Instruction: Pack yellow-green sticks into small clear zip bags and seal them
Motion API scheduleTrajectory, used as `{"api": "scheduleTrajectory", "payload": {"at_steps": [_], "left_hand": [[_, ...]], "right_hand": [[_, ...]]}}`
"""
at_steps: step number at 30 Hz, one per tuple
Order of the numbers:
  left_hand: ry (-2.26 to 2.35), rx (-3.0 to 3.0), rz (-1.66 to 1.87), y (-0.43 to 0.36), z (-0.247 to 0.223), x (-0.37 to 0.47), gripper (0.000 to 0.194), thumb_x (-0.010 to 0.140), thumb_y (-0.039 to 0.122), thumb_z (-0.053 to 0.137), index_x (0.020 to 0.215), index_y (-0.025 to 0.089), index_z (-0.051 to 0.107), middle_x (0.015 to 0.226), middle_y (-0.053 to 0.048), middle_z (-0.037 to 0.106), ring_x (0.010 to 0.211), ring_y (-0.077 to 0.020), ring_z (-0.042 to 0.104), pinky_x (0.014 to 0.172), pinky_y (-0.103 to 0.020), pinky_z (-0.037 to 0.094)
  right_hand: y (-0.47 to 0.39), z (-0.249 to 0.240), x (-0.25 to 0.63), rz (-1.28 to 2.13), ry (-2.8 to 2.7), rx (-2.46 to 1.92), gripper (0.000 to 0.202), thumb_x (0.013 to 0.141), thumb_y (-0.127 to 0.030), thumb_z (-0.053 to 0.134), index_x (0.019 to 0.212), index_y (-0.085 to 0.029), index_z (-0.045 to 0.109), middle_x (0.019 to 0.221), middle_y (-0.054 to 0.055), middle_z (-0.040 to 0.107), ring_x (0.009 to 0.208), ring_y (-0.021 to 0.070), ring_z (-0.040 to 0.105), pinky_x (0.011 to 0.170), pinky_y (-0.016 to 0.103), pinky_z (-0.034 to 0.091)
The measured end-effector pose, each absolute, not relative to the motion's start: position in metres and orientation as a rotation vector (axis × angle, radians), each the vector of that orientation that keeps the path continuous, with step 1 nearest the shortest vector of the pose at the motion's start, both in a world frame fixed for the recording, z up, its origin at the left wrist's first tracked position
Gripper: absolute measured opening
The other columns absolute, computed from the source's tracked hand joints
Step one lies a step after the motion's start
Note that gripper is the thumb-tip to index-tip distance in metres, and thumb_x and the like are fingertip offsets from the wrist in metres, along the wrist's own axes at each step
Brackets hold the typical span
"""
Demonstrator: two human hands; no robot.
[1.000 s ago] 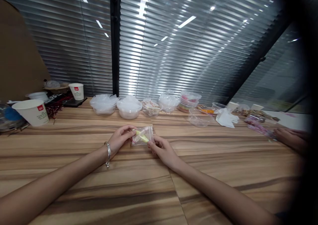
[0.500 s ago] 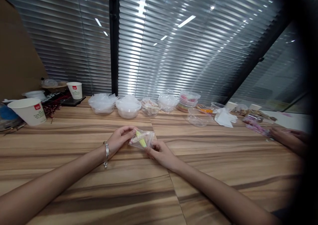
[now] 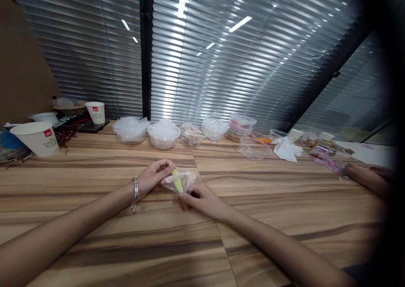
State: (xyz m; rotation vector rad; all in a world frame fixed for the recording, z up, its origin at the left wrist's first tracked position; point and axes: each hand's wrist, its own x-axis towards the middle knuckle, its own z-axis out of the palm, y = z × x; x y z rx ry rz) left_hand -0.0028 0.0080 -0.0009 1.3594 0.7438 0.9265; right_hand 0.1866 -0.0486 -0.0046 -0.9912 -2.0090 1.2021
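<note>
A small clear plastic bag is stretched between my two hands, just above the wooden table. Inside it lies a slim yellow-green piece, tilted, along with something pale; I cannot make out what kind of things they are. My left hand, with a silver bangle at the wrist, pinches the bag's upper left edge. The lower right part of the bag is gripped by my right hand, its thumb and fingers closed near the lower end of the yellow-green piece.
Along the back stand plastic-wrapped bowls, a stack of clear tubs and a crumpled white tissue. Paper cups and a dark phone-like slab are at left. Another person's hands work at far right.
My right hand has shifted slightly left and down, drawing the bag's lower corner with it. The yellow-green piece now stands more upright. My left hand stays nearly in place.
</note>
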Motion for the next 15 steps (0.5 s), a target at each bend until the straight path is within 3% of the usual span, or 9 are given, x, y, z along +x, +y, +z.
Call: {"api": "scheduleTrajectory", "payload": {"at_steps": [3, 5, 10, 15], "left_hand": [[0.733, 1.312, 0.954, 0.0067, 0.0022, -0.0033, 0.025, 0.074, 0.038, 0.065, 0.086, 0.016, 0.060, 0.075, 0.001, 0.058, 0.063, -0.0096, 0.049, 0.056, -0.018, 0.036], [0.719, 1.256, 0.949, 0.0056, 0.0044, -0.0030, 0.027, 0.075, 0.037, 0.064, 0.092, 0.017, 0.062, 0.081, -0.001, 0.060, 0.069, -0.0111, 0.052, 0.061, -0.020, 0.039], [0.660, 1.272, 0.864, 0.0040, 0.0044, -0.0012, 0.032, 0.075, 0.043, 0.062, 0.085, 0.013, 0.065, 0.081, -0.005, 0.063, 0.076, -0.0157, 0.055, 0.069, -0.024, 0.041], [0.691, 1.363, 0.820, 0.0057, -0.0016, -0.0028, 0.036, 0.074, 0.047, 0.062, 0.080, 0.012, 0.065, 0.071, -0.004, 0.061, 0.066, -0.0143, 0.052, 0.062, -0.023, 0.040]], "right_hand": [[-0.0468, -0.0054, 0.1863, 1.218, -1.972, -0.960, 0.036, 0.087, -0.042, 0.046, 0.075, -0.015, 0.066, 0.080, 0.005, 0.067, 0.078, 0.0150, 0.060, 0.076, 0.025, 0.044], [-0.0460, -0.0058, 0.1869, 1.222, -1.941, -0.971, 0.036, 0.088, -0.042, 0.045, 0.077, -0.014, 0.067, 0.075, 0.005, 0.067, 0.075, 0.0146, 0.060, 0.075, 0.026, 0.044], [-0.0474, -0.0041, 0.1872, 1.225, -1.908, -0.993, 0.041, 0.088, -0.044, 0.044, 0.070, -0.014, 0.065, 0.062, 0.003, 0.063, 0.064, 0.0130, 0.059, 0.068, 0.025, 0.044], [-0.0512, -0.0030, 0.1865, 1.253, -1.850, -1.086, 0.042, 0.087, -0.044, 0.045, 0.063, -0.014, 0.061, 0.049, -0.001, 0.054, 0.045, 0.0083, 0.048, 0.050, 0.020, 0.037]]}}
